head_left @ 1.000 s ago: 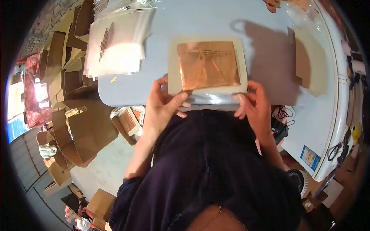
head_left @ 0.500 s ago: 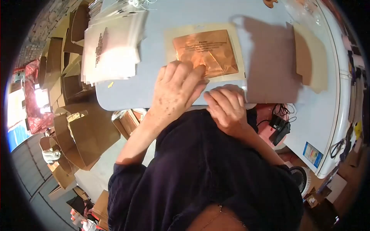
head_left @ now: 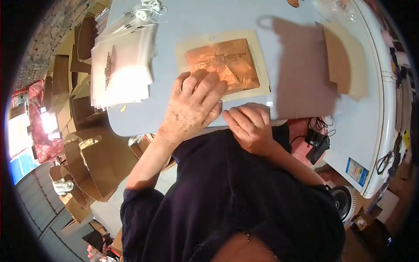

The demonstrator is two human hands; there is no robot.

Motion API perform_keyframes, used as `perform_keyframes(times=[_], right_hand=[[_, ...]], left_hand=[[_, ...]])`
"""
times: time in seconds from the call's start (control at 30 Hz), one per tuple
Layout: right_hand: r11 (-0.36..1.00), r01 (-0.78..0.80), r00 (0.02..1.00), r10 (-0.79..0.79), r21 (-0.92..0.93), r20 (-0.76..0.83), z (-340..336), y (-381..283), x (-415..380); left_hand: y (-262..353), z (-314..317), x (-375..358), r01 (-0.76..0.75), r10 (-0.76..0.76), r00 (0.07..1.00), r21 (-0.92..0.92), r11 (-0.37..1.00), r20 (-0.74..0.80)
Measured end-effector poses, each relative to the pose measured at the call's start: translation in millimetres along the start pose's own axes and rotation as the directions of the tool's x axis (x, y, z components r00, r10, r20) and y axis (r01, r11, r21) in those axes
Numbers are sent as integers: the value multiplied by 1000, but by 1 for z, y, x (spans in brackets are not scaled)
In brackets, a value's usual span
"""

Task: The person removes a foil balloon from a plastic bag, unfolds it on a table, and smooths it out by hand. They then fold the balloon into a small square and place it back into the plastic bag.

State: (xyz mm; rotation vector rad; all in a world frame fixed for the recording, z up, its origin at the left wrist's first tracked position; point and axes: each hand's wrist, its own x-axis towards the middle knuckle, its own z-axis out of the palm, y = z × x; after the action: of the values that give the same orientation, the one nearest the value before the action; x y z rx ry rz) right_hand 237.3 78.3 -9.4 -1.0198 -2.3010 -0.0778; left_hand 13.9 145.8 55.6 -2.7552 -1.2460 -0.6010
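Note:
In the head view, a shiny orange-brown plastic packet point(head_left: 235, 65) with dark printed lines lies creased on a beige sheet point(head_left: 257, 46) on the table. My left hand point(head_left: 190, 105) is over the lower left of the packet. Its fingers are bent and bunched together, with the fingertips hidden, so I cannot make out what they grip. My right hand point(head_left: 251, 129) rests at the table's near edge, just below the beige sheet. Its fingers are curled under, and whatever they hold is hidden.
A stack of clear plastic bags point(head_left: 120, 74) lies at the left, with white string point(head_left: 148, 8) behind it. Brown card point(head_left: 345, 61) lies at the right. Opened cardboard boxes point(head_left: 102, 161) stand left of the table. A black adapter point(head_left: 317, 146) and a fan point(head_left: 342, 203) are on the right.
The view has shifted slightly, so the packet and both hands sit further left and a little lower. My left fingers look more bunched over the packet.

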Motion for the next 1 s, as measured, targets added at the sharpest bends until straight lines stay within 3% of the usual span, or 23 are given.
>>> perform_keyframes(times=[0.37, 0.47, 0.6, 0.7, 0.83, 1.0], right_hand=[[1000, -2, 1000, 2, 4, 26, -2, -1, -1], [1000, 0, 1000, 0, 11, 25, -4, 0, -1], [1000, -9, 1000, 9, 6, 21, -3, -1, -2], [1000, -17, 999, 17, 17, 33, -4, -2, -1], [998, -30, 999, 30, 51, 12, -5, -3, 2], [994, -25, 1000, 24, 105, 12, -7, -1, -3]], left_hand=[[-7, 13, 0, -39, 40, 999, 25, 999, -17], [0, 0, 7, -14, 18, 1000, -146, 989, 21], [-9, 2, 31, -94, 107, 994, -283, 955, 29], [-22, 18, 54, -170, 179, 984, -279, 945, 6], [-32, 44, 66, -225, 256, 955, -196, 955, 152], [-26, 46, 62, -214, 245, 942, -151, 965, 229]])
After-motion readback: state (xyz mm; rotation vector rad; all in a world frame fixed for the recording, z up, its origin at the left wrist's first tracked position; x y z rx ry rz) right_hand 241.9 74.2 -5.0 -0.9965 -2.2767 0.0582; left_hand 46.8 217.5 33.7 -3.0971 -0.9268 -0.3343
